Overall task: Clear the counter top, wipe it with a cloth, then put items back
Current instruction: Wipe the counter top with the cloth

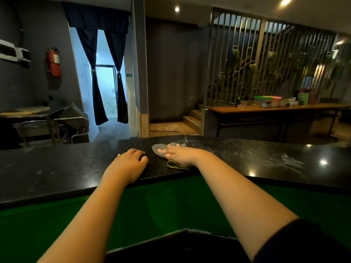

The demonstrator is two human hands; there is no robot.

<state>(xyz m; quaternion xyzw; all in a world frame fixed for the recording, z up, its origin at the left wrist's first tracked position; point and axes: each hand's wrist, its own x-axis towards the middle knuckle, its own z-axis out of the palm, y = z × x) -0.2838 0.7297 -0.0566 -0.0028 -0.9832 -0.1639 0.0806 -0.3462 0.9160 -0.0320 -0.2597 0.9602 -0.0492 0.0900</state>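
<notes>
A black polished counter top [57, 168] runs across the view in front of me. A grey cloth [158, 149] with a yellow-green edge lies flat on it near the middle. My right hand [179, 154] presses down on the cloth with fingers spread. My left hand [131, 164] rests palm down on the bare counter just left of the cloth, fingers slightly curled and holding nothing. Pale smear marks show on the counter [284, 158] to the right of the cloth.
A green surface [171, 202] lies below the counter's near edge. Beyond the counter stand a metal trolley [51, 124] at left, a curtained doorway [104, 82], steps [191, 118], and a long wooden table [275, 109] with containers at right.
</notes>
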